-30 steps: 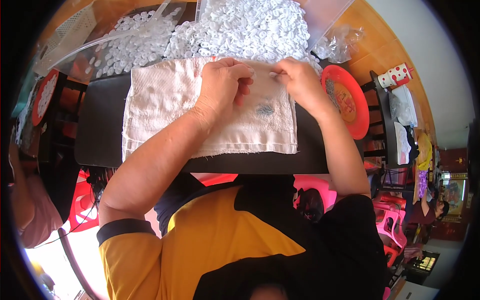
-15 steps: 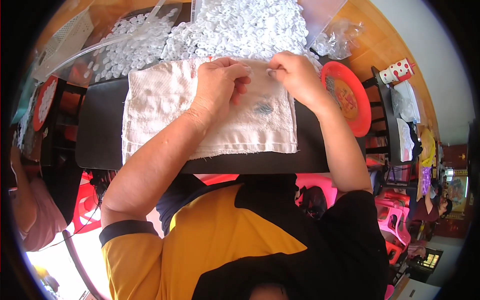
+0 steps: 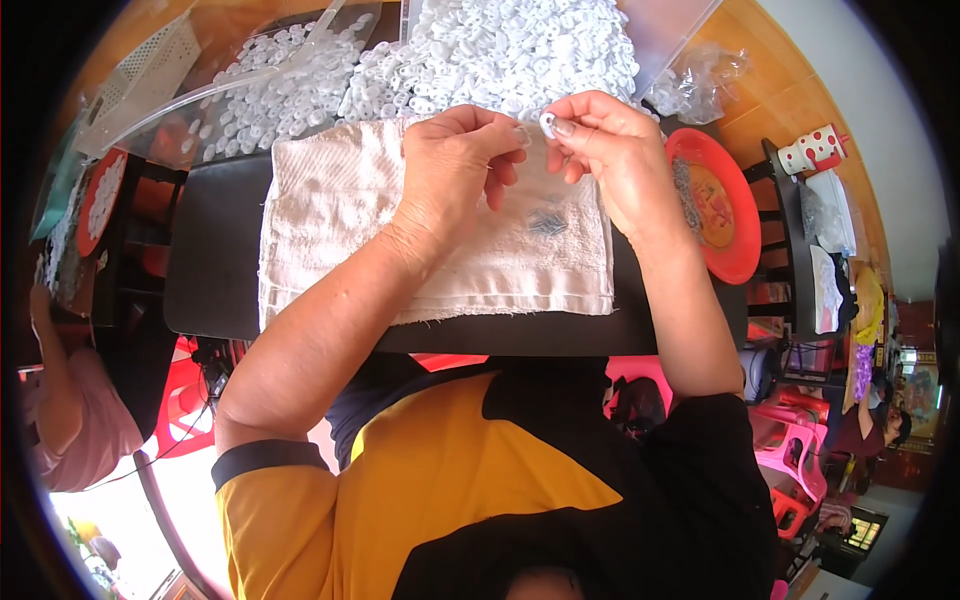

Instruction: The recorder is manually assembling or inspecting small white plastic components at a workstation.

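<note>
Both my hands are raised over a folded white towel (image 3: 335,200), their fingertips close together. My right hand (image 3: 615,150) pinches a small white plastic ring-like piece (image 3: 547,125) between thumb and forefinger. A short gap away, my left hand (image 3: 460,160) is closed in a pinch, with something small and pale at its fingertips that is too small to name. On the towel below my right hand lies a little heap of thin grey metal bits (image 3: 546,222). Beyond the towel spreads a big pile of similar white plastic pieces (image 3: 520,55).
A red plate (image 3: 741,240) holding grey bits stands right of the towel on the dark table (image 3: 215,250). Clear plastic bags (image 3: 705,80) lie behind it, and a dotted cup (image 3: 813,150) is farther right. At the left are a white basket (image 3: 150,70) and a seated person (image 3: 90,400).
My right hand has turned and opened its palm side to view, bringing the white piece into sight. My left hand keeps its pinch. The whole view has shifted slightly.
</note>
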Demonstrator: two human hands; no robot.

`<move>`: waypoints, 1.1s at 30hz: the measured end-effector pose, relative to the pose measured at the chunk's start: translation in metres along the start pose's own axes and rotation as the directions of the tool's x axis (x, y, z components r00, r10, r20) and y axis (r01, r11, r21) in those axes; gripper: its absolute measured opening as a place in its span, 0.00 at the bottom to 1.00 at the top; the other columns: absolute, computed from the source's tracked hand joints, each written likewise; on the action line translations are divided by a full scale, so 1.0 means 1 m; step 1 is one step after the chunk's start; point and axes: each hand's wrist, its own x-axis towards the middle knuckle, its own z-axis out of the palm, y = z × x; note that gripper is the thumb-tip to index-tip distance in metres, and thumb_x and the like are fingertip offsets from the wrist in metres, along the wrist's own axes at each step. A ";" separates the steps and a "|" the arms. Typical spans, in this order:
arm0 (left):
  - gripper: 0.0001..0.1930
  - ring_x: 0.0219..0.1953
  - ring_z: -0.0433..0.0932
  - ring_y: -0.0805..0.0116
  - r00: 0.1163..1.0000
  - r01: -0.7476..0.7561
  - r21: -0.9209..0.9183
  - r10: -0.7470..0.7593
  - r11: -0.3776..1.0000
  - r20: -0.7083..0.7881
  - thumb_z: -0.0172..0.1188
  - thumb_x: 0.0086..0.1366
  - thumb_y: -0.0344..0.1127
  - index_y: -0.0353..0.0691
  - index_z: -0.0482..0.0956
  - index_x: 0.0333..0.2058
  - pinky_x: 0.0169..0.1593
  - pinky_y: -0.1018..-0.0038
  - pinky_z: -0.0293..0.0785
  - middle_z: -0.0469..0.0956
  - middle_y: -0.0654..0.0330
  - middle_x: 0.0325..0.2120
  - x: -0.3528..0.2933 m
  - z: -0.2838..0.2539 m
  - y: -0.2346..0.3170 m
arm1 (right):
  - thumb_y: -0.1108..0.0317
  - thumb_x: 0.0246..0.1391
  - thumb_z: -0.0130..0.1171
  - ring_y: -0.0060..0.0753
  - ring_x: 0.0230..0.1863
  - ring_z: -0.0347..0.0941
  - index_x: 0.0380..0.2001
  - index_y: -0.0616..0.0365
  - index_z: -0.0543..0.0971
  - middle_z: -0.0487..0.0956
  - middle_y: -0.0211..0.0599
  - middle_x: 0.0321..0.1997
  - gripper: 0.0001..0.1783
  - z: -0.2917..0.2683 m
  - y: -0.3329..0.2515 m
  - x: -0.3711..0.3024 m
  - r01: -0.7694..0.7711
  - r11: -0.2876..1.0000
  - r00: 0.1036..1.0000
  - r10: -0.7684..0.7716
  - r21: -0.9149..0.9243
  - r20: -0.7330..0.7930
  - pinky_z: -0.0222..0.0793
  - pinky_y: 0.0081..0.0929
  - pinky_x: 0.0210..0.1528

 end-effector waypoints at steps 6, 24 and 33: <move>0.04 0.17 0.71 0.76 1.000 -0.015 -0.032 0.014 0.999 -0.010 0.60 0.57 0.27 0.31 0.77 0.28 0.18 0.79 0.66 0.77 0.58 0.21 -0.002 0.002 0.000 | 0.71 0.58 0.56 0.22 0.29 0.73 0.40 0.65 0.78 0.78 0.31 0.29 0.09 0.003 0.003 -0.002 0.018 0.999 1.000 -0.018 0.027 0.002 0.63 0.17 0.29; 0.04 0.17 0.71 0.78 0.996 -0.090 0.043 0.091 0.995 -0.013 0.60 0.57 0.27 0.32 0.76 0.28 0.17 0.81 0.65 0.76 0.60 0.20 -0.006 0.004 -0.001 | 0.74 0.59 0.55 0.17 0.29 0.73 0.38 0.62 0.79 0.79 0.28 0.30 0.06 0.017 0.009 -0.010 0.187 0.969 0.976 -0.202 -0.162 -0.081 0.66 0.15 0.30; 0.05 0.20 0.74 0.75 0.991 -0.133 0.059 0.132 0.989 0.032 0.60 0.60 0.26 0.30 0.77 0.33 0.18 0.81 0.66 0.79 0.56 0.24 -0.007 0.004 -0.002 | 0.70 0.60 0.55 0.22 0.30 0.75 0.39 0.64 0.78 0.80 0.32 0.31 0.09 0.008 0.011 -0.007 0.053 0.992 0.999 -0.054 0.117 0.000 0.66 0.18 0.31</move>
